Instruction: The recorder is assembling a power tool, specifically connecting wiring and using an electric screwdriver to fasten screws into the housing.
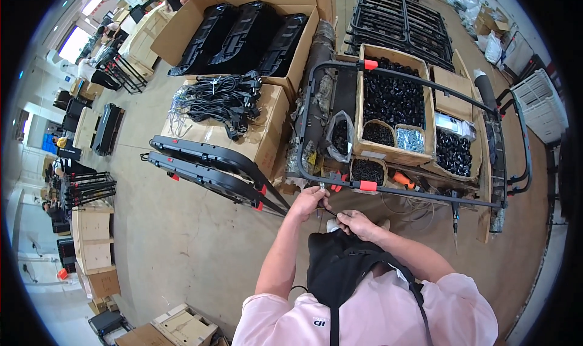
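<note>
Currently holding a thin dark strip (328, 212) between the left hand (308, 203), fingers pinched together, and the right hand (356, 223), fingers curled over the other end, just in front of the near left corner of a black frame (419, 195). Looking under the frame into an open box (395, 156) heaped with glossy black pieces (392, 97), with a tub (378, 145) of dark screws and a tub (410, 152) of silvery screws set inside. Left of that, looking into a clear plastic bag (332, 130) of dark bits; nearer, into a small tub (384, 162) of black screws. Farther left, peering into a cardboard box (182, 36) packed with black plastic shells (243, 39), behind a shut carton (267, 124) topped by tangled black cables (221, 103). Cannot tell the exact kind of strip, nor make out the small pale bit (322, 187) by the left fingertips. Cannot see the right palm; losing the room's edges to the dark round rim. Noting smooth bent tube, red pads (368, 186) around it, brown cardboard, crinkled film and a rough, mottled roll (320, 106).
</note>
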Motion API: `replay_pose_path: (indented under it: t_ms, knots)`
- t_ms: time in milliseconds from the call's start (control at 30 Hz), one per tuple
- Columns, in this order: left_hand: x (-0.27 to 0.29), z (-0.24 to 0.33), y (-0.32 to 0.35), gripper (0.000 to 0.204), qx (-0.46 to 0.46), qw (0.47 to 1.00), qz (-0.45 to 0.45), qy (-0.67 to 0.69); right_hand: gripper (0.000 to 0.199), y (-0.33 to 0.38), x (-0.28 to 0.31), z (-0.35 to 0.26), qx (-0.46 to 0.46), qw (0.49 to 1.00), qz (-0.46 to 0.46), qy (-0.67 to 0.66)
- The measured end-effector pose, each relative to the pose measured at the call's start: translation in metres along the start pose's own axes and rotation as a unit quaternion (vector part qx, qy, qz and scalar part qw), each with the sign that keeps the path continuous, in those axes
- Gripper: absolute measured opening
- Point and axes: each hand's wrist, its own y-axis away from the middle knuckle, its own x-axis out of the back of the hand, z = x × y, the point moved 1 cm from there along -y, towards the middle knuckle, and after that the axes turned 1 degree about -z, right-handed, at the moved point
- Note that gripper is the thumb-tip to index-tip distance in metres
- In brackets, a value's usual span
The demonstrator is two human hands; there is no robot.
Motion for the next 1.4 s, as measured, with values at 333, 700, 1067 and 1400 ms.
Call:
replay_pose_path:
  t_ms: [333,700,1067,1400]
  knots:
    - [0.015,0.003,-0.002,0.024,0.024,0.999,-0.046,0.003,0.035,-0.004,-0.01,-0.001,-0.005,1.0,-0.014,0.006]
    - [0.015,-0.009,-0.006,0.025,-0.021,0.993,-0.028,0.11,0.036,-0.008,-0.009,-0.007,0.004,0.999,0.009,-0.033]
    - [0.003,-0.018,0.003,0.036,-0.12,0.957,0.17,-0.202,0.028,-0.015,-0.013,-0.006,0.018,0.978,-0.006,-0.207]
    - [-0.007,-0.1,0.059,0.041,-0.142,0.947,0.195,-0.212,0.016,-0.041,-0.032,-0.042,0.037,0.947,-0.036,-0.318]
